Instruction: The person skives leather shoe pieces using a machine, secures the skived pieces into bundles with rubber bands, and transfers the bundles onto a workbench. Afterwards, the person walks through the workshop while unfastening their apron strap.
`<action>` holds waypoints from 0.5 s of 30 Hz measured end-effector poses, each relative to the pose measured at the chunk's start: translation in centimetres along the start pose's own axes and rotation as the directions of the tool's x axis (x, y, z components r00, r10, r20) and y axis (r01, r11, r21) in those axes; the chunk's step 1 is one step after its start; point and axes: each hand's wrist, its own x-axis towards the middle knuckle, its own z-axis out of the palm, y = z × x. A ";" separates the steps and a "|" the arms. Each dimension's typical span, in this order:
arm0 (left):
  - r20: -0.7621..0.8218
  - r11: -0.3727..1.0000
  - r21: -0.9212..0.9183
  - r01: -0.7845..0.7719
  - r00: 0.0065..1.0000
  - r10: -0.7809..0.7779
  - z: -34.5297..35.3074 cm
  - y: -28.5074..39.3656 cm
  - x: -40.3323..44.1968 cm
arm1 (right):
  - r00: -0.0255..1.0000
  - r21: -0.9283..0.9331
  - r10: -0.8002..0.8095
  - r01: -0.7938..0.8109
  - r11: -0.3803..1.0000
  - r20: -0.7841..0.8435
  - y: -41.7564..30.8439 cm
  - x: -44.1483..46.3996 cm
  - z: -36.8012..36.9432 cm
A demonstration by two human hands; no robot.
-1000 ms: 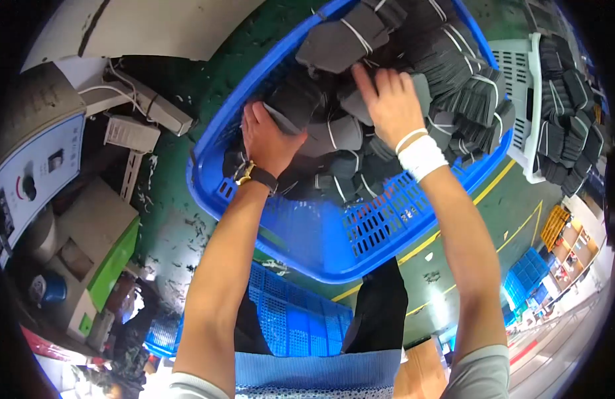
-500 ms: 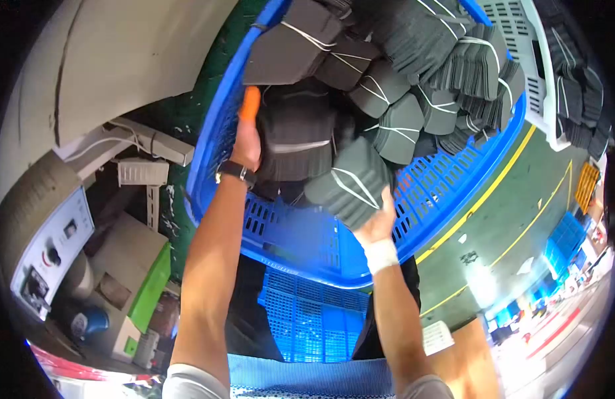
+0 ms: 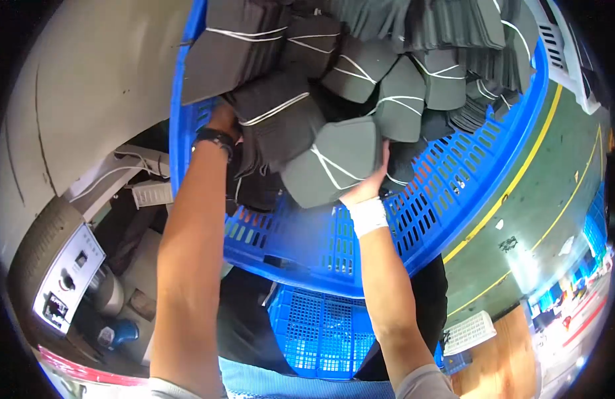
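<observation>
My right hand (image 3: pixel 368 186) grips the lower right side of a bundle of grey flat pieces (image 3: pixel 334 159), bound with a crossed white band. The bundle is tilted over the near part of a blue plastic basket (image 3: pixel 301 279). Inside the basket's left wall, my left hand (image 3: pixel 222 121) is closed at the left end of a darker banded bundle (image 3: pixel 274 113). Most of its fingers are hidden behind that bundle. The two bundles overlap, the grey one in front.
More banded bundles (image 3: pixel 400 100) fill the basket's far side. Below it is a blue mesh crate (image 3: pixel 324 332). A machine with a white control panel (image 3: pixel 69 278) stands at left. A white crate (image 3: pixel 566 53) is at upper right, beside a yellow floor line (image 3: pixel 520 176).
My left hand has closed at the dark bundle's end, and that bundle has turned and tilted. My right hand has shifted slightly left and up with the grey bundle. The view has moved too.
</observation>
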 end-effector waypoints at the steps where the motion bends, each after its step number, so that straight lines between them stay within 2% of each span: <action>1: 0.030 0.787 -0.605 0.116 0.992 -0.124 3.4 6.3 -4.9 | 1.000 -0.007 0.019 -0.019 1.000 0.006 -0.2 0.4 0.2; 3: 0.053 0.676 -0.726 0.124 0.991 -0.125 3.6 5.9 -5.3 | 1.000 -0.021 0.012 -0.013 1.000 -0.017 -0.6 0.4 0.7; 4: 0.078 0.675 -0.726 0.128 0.991 -0.105 3.9 5.3 -6.2 | 1.000 -0.006 0.006 -0.007 1.000 -0.018 -0.7 0.0 0.8; 6: -0.109 0.802 -0.581 -0.141 0.989 0.094 4.7 5.0 -8.9 | 0.999 -0.033 -0.039 0.041 0.999 0.034 -0.9 -1.4 1.3; 7: -0.154 0.730 -0.659 -0.180 0.983 0.103 4.7 2.2 -8.1 | 0.997 -0.031 -0.067 0.068 0.997 0.042 -0.9 -2.4 1.7; 8: -0.199 0.649 -0.728 -0.220 0.974 0.107 4.6 -1.5 -6.7 | 0.997 -0.010 -0.028 0.029 1.000 0.067 -1.3 -3.6 2.2; 10: -0.203 0.612 -0.777 -0.148 0.979 -0.021 5.1 -3.4 -6.5 | 0.997 -0.032 -0.081 0.081 0.996 -0.008 -1.8 -4.9 2.6; 11: -0.132 0.574 -0.814 -0.088 0.991 -0.035 4.7 -7.4 -4.1 | 0.992 -0.102 -0.113 0.108 0.989 -0.054 -2.2 -5.8 4.0; 13: 0.114 0.674 -0.735 0.070 0.993 0.021 4.3 -3.4 -4.4 | 0.991 -0.176 -0.092 0.074 0.982 -0.093 -3.6 -5.6 5.6; 14: -0.043 0.747 -0.626 0.223 0.947 -0.318 5.2 3.4 -8.3 | 0.989 -0.223 -0.059 0.027 0.974 -0.138 -3.9 -5.0 6.2; 15: -0.203 0.808 -0.564 0.168 0.921 -0.333 6.2 5.8 -9.1 | 0.999 -0.240 -0.037 0.028 0.970 -0.032 -4.2 -3.8 5.4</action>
